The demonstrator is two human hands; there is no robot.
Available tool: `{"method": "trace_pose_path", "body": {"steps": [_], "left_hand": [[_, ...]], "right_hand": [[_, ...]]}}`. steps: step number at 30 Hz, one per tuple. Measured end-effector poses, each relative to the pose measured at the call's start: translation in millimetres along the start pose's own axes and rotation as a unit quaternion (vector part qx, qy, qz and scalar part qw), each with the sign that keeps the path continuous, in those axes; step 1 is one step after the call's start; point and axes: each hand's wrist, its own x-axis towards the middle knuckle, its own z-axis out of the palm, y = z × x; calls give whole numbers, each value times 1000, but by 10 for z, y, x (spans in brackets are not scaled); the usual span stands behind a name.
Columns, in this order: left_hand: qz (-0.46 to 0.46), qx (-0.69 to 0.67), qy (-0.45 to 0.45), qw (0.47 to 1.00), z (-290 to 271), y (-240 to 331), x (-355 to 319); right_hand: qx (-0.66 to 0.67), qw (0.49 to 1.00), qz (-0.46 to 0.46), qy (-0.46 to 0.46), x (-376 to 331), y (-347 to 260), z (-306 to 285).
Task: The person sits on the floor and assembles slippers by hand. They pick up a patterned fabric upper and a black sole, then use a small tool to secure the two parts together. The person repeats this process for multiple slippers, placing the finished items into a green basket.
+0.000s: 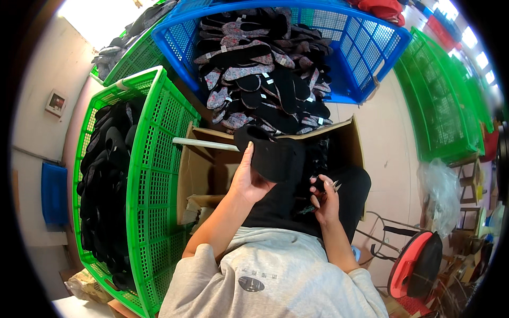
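Left of the cardboard box (pixel 204 175) stands a green crate (pixel 154 175) of black insoles. Above the box's open top, the left hand (pixel 249 180) holds its grip pressed on a black insole (pixel 270 153). Right of the box's centre, the right hand (pixel 324 199) pinches small snips (pixel 335 186); beyond the box sits a blue crate (pixel 366 47).

We see a black insole (pixel 273 156), flat and oval, soft-looking, held up over our lap above the open cardboard box (pixel 204 169); its upper end curls forward, and its lower left edge sits in our grip. The small snips (pixel 321 197) are metal, mostly hidden, with pale pointed tips poking out just right of the insole's lower end.
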Motion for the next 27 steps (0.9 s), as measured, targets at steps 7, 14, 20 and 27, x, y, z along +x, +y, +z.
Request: {"method": "trace_pose_path", "body": {"steps": [7, 14, 20, 27], "left_hand": [[40, -131, 34, 990, -29, 56, 158], [25, -138, 33, 990, -138, 49, 224], [78, -37, 92, 992, -100, -90, 194], [310, 125, 120, 935, -228, -451, 350]], "right_hand": [[13, 1000, -1, -10, 46, 15, -48], [11, 1000, -1, -17, 47, 36, -59], [-37, 999, 1, -31, 10, -15, 54], [-149, 982, 49, -105, -144, -36, 388]]}}
